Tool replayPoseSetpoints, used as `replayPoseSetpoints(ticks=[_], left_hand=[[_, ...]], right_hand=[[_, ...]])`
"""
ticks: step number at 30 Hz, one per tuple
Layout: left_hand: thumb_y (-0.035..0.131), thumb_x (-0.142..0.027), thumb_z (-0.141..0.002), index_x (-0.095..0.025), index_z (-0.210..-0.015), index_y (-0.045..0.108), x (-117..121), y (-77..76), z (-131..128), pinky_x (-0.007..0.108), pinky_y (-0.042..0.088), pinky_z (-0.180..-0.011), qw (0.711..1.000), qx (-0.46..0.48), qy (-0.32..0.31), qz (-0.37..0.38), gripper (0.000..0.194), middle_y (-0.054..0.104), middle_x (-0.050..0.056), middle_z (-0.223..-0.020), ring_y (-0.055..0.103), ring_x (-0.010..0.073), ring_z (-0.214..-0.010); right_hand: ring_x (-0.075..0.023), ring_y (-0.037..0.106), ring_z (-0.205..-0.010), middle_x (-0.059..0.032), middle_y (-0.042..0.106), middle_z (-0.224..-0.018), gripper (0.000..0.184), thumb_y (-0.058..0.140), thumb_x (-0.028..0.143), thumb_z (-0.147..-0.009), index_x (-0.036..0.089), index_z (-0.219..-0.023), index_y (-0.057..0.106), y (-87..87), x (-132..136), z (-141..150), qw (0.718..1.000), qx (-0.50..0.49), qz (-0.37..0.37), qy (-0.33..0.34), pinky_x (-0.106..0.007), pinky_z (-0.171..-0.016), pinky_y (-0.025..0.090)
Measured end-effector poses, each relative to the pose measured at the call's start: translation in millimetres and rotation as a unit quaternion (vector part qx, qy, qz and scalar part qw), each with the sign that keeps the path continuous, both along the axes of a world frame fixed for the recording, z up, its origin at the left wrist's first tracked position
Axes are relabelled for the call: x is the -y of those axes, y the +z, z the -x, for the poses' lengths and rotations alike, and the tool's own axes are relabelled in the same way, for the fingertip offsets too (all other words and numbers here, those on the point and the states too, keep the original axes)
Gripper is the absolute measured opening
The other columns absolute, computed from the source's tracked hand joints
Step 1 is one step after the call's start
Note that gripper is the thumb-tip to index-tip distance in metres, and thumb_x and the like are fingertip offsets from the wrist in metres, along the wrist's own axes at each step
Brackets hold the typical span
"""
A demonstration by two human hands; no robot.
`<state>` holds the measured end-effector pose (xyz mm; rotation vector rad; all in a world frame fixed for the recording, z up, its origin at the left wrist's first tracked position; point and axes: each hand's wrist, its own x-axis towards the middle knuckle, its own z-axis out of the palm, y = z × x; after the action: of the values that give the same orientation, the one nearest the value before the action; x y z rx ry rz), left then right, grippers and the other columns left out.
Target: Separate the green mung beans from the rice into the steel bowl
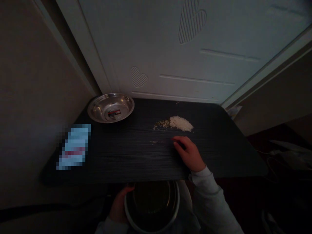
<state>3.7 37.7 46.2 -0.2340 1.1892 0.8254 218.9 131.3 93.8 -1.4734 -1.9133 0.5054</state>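
Note:
My right hand is over the dark tabletop, its fingers bent and its thumb a little apart from them, with nothing visible in it. Just beyond the fingertips lies a heap of white rice-like grains. Small green grains are mixed in at its left end. A thin line of scattered grains runs to the left of my fingers. Below the table's front edge, my left hand grips the left side of a round, pale-rimmed bowl. The bowl's inside is dark greenish, and its contents are too dim to make out.
At the back left of the black table stands a wide steel basin with a label inside. A pixelated light-blue item shows at the left edge. A white panel with heart reliefs rises behind the table. Walls flank both sides.

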Motion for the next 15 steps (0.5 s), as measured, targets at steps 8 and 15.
replayPoseSetpoints(ticks=[8, 15], left_hand=[[0.049, -0.009, -0.062, -0.012, -0.057, 0.062, 0.1, -1.4, 1.3, 0.035, 0.044, -0.073, 1.0, 0.005, 0.006, -0.004, 0.014, 0.066, 0.007, -0.055, 0.061, 0.0239, -0.076], [0.049, -0.007, -0.061, -0.014, -0.057, 0.062, 0.2, -4.3, 5.4, 0.033, 0.044, -0.073, 1.0, 0.015, 0.01, -0.02, 0.015, 0.067, 0.004, -0.058, 0.061, 0.0216, -0.076]], right_hand=[[-0.0157, 0.05, -0.085, -0.0045, 0.057, -0.09, 0.02, 0.041, 0.025, -0.077, 0.019, -0.092, 0.053, 1.1, -3.2, -2.7, 0.999, -0.005, -0.027, -0.03, -0.03, -0.076, 0.039], [-0.0158, 0.05, -0.085, -0.0042, 0.058, -0.09, 0.02, 0.04, 0.026, -0.078, 0.02, -0.092, 0.053, 0.1, -5.4, 0.8, 0.999, 0.014, -0.026, -0.021, -0.03, -0.075, 0.039]])
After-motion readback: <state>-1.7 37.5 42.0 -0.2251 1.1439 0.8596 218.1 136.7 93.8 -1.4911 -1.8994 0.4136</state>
